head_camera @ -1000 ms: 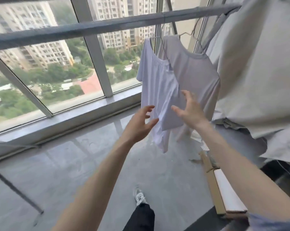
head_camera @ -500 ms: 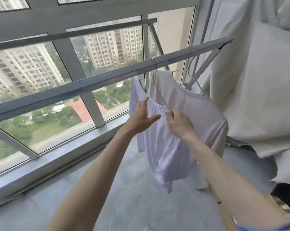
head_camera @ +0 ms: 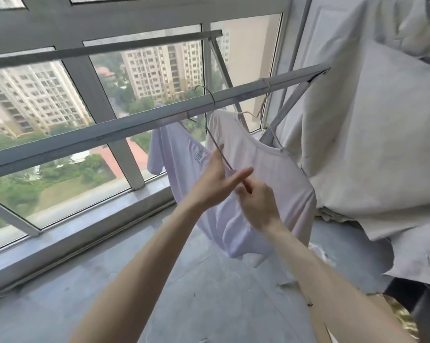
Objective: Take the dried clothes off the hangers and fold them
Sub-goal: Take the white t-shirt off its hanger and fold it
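Daylight comes through a tall window (head_camera: 36, 95) with a grey metal frame (head_camera: 90, 102) above a grey sill (head_camera: 85, 233). Outside stand beige apartment towers (head_camera: 159, 68) and green trees (head_camera: 60, 174). The floor (head_camera: 60, 293) is grey concrete. Pale grey cloth (head_camera: 369, 144) hangs draped on the right.

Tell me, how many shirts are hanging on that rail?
2. A white shirt at left, a pale pink shirt just behind it, both on the rail. The grey cloth could hide others.
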